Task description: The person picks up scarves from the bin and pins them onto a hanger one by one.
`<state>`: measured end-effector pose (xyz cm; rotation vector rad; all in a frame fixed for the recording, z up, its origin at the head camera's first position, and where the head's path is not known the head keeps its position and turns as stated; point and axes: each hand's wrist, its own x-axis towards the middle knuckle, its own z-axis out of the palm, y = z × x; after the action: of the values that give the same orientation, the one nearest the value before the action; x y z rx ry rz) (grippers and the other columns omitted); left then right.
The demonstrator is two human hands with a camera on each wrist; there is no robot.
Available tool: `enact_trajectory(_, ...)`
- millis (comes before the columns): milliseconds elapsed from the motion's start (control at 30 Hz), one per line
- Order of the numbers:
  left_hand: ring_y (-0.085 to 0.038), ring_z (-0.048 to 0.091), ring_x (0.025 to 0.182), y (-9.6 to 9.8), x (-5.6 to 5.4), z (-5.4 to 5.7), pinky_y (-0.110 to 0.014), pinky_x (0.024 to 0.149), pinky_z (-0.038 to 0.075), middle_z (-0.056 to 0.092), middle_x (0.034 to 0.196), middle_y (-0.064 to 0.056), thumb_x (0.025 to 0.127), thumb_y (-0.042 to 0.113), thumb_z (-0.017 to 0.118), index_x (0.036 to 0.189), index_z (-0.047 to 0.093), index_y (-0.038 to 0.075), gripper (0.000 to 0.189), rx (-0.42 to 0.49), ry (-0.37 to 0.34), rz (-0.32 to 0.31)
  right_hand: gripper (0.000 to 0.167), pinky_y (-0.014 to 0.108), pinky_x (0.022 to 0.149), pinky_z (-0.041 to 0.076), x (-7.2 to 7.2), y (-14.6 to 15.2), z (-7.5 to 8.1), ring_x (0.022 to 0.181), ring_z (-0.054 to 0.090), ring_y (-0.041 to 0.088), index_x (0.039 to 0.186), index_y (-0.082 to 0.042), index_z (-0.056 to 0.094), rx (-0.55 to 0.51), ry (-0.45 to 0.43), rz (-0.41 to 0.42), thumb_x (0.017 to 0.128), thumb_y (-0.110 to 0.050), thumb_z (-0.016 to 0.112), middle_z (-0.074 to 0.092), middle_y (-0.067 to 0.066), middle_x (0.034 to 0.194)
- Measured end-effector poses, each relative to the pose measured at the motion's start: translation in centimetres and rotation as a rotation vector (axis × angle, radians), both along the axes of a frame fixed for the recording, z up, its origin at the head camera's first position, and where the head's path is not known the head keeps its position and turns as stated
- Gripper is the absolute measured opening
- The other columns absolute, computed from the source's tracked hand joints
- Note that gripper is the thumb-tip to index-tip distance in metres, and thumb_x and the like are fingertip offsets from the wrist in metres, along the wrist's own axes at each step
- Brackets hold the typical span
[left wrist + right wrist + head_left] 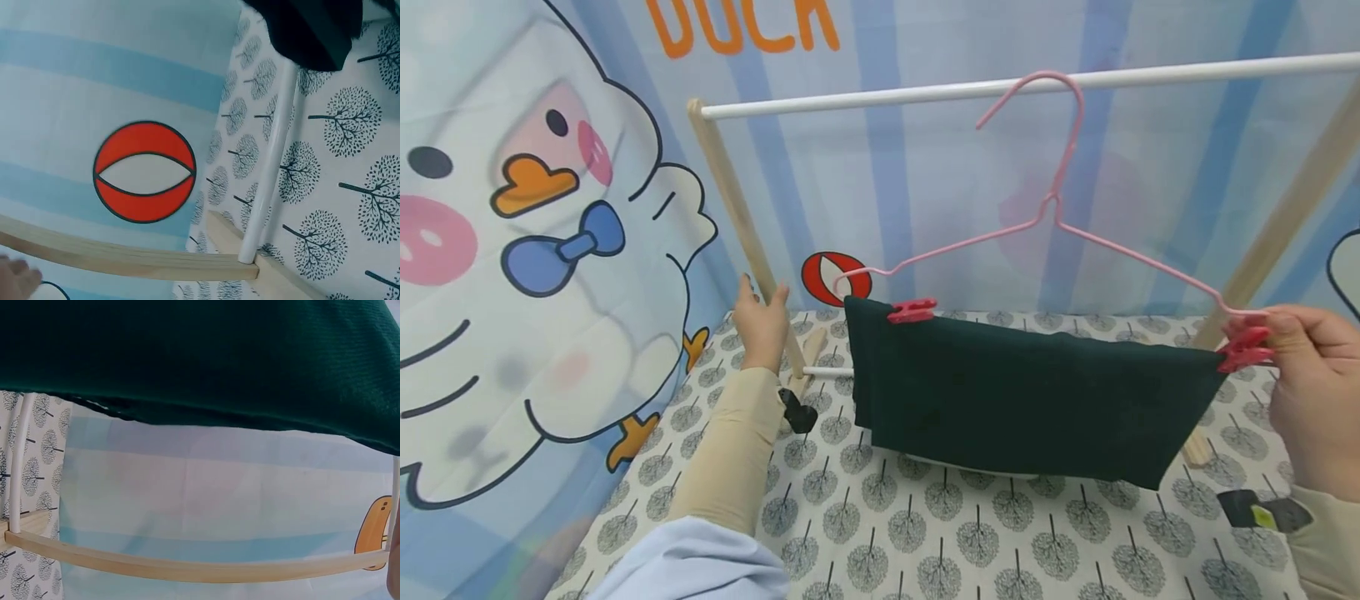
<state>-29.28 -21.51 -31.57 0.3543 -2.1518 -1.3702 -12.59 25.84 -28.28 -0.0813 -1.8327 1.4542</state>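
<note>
A dark green folded cloth garment [1030, 400] hangs from a pink wire hanger [1060, 171], held by a red clip [913, 311] near its left end and another red clip [1246, 348] at its right end. My right hand [1318, 392] pinches the hanger's right corner beside that second clip. The hook overlaps the white rail [880, 97] in the head view; whether it rests on it I cannot tell. Off to the left, my left hand [762, 325] has its fingers spread near the rack's wooden left post [730, 183], apart from the hanger. The green garment [206, 356] fills the upper right wrist view.
A wooden rack stands on a tree-print cloth [880, 533], with a white lower bar [272, 162] joining its feet. Its right post [1292, 208] slants behind my right hand. Behind everything is a blue striped backdrop [940, 175] with a large cartoon duck [550, 333] at the left.
</note>
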Motion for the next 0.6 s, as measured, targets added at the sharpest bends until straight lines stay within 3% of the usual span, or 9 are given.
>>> enact_trajectory(100, -0.027, 0.058, 0.112, -0.2, -0.4, -0.4, -0.036, 0.091, 0.051, 0.058, 0.123, -0.016, 0.093, 0.029, 0.056, 0.127, 0.054, 0.005, 0.042, -0.023, 0.044, 0.049, 0.025, 0.007, 0.066, 0.049, 0.6, -0.1, 0.1, 0.069, 0.061, 0.004, 0.099, 0.004, 0.065, 0.007, 0.002, -0.007, 0.095, -0.015, 0.049, 0.066, -0.006, 0.084)
enact_trajectory(200, -0.029, 0.065, 0.094, -0.4, -0.4, -0.4, -0.036, 0.08, 0.055, 0.065, 0.106, -0.019, 0.094, 0.024, 0.055, 0.111, 0.063, -0.001, 0.03, -0.062, 0.094, 0.094, 0.026, 0.006, 0.07, 0.048, 1.2, -0.2, 0.1, 0.074, 0.06, 0.003, 0.102, 0.0, 0.065, 0.036, -0.047, -0.074, 0.096, -0.019, 0.048, 0.065, -0.01, 0.086)
enact_trajectory(267, -0.03, 0.065, 0.092, -0.6, -0.3, -0.2, -0.036, 0.078, 0.056, 0.066, 0.104, -0.019, 0.095, 0.022, 0.054, 0.109, 0.064, -0.002, 0.029, -0.082, 0.085, 0.112, 0.028, 0.007, 0.07, 0.047, 1.5, -0.3, 0.1, 0.075, 0.06, 0.003, 0.103, 0.0, 0.065, 0.03, -0.059, -0.097, 0.096, -0.02, 0.047, 0.065, -0.01, 0.086)
enact_trajectory(433, -0.031, 0.065, 0.094, -0.9, 0.0, 0.0, -0.036, 0.078, 0.056, 0.065, 0.106, -0.021, 0.095, 0.02, 0.053, 0.11, 0.063, -0.004, 0.03, -0.144, 0.026, 0.113, 0.03, 0.012, 0.043, 0.034, 1.9, -0.8, 0.0, 0.072, 0.057, 0.004, 0.104, -0.002, 0.066, 0.021, -0.098, -0.119, 0.095, -0.024, 0.048, 0.064, -0.01, 0.088)
enact_trajectory(500, -0.032, 0.065, 0.095, -1.0, 0.0, 0.0, -0.036, 0.078, 0.056, 0.065, 0.107, -0.021, 0.095, 0.019, 0.053, 0.111, 0.063, -0.004, 0.03, -0.158, 0.018, 0.101, 0.029, 0.012, 0.042, 0.033, 2.0, -0.8, 0.1, 0.074, 0.057, 0.004, 0.104, -0.005, 0.066, 0.011, -0.083, -0.133, 0.095, -0.025, 0.048, 0.064, -0.011, 0.089)
enact_trajectory(600, -0.032, 0.065, 0.096, -1.0, 0.1, -0.2, -0.036, 0.079, 0.056, 0.065, 0.107, -0.021, 0.095, 0.019, 0.052, 0.112, 0.062, -0.004, 0.03, -0.174, 0.009, 0.085, 0.025, 0.011, 0.058, 0.043, 1.9, -0.2, 0.3, 0.077, 0.058, 0.003, 0.1, -0.005, 0.066, 0.022, 0.02, -0.15, 0.097, -0.021, 0.047, 0.063, -0.013, 0.087)
